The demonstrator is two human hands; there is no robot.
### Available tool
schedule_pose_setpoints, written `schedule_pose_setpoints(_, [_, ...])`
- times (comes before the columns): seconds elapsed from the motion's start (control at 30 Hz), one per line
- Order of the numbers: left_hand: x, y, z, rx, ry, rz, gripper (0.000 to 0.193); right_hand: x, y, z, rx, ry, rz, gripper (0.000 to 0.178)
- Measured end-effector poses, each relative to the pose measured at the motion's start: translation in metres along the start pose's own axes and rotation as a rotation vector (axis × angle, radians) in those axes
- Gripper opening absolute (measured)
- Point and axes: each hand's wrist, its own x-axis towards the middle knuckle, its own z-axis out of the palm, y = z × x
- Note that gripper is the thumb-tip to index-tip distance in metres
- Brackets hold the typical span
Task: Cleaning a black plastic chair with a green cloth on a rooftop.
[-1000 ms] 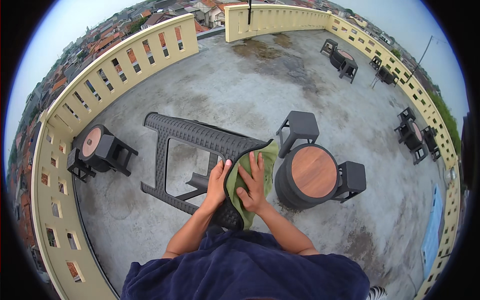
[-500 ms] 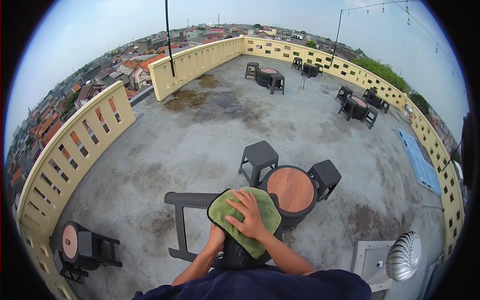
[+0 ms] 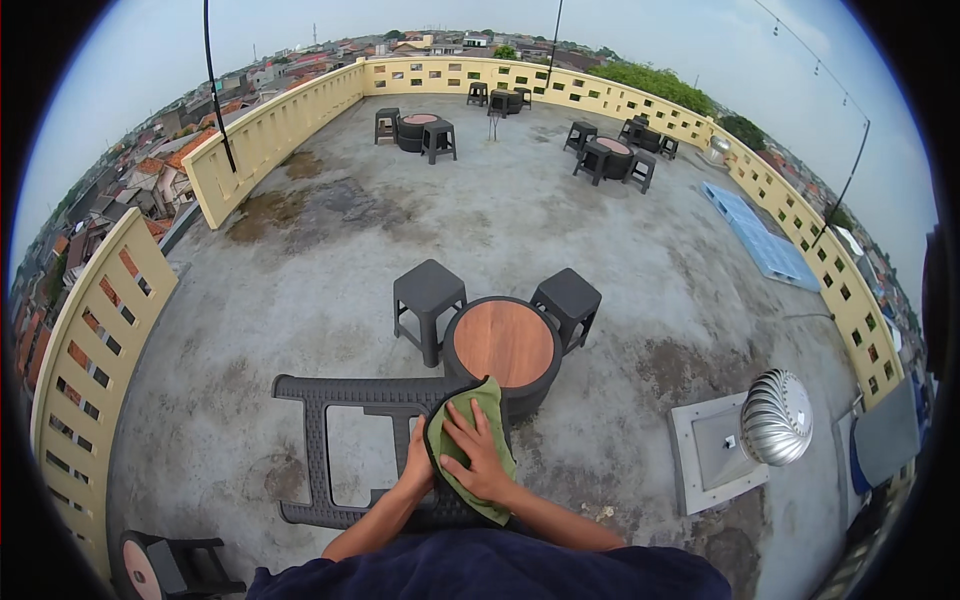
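Note:
A dark grey plastic stool (image 3: 318, 445) lies tipped on its side against my lap, its legs pointing left. Over its seat is a green cloth (image 3: 505, 455) with a dark border. My right hand (image 3: 478, 452) presses on the cloth, fingers stretched out and a little apart. At the seat's edge, beside the cloth, my left hand (image 3: 420, 465) grips the stool; some of its fingertips are hidden. Just beyond the cloth stands a round black table (image 3: 503, 343) with a wood-look top.
Two upright stools, one left (image 3: 430, 290) and one right (image 3: 567, 292), flank the table. A metal turbine vent (image 3: 777, 418) rises at right. A blue pallet (image 3: 760, 235) lies near the yellow parapet (image 3: 800, 215). Another small table (image 3: 140, 570) stands at lower left.
My view has swung right, so the surroundings sit further left. The seat has turned more edge-on, and the cloth looks narrower under my right hand. More of my left hand shows.

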Motion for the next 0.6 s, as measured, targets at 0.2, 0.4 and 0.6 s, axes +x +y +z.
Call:
schedule_pose_setpoints(0.2, [-0.001,0.003,0.045,0.283,0.051,0.058,0.044,0.070,0.043,-0.055,0.098,0.202,-0.011,0.047])
schedule_pose_setpoints(0.4, [-0.007,0.004,0.029,0.235,0.140,0.060,0.036,0.020,0.127,-0.043,0.067,0.100,0.379,0.042])
schedule_pose_setpoints(0.6, [-0.008,0.009,0.015,0.251,0.136,0.199,0.038,0.029,0.020,0.003,0.262,0.256,0.083,0.060])
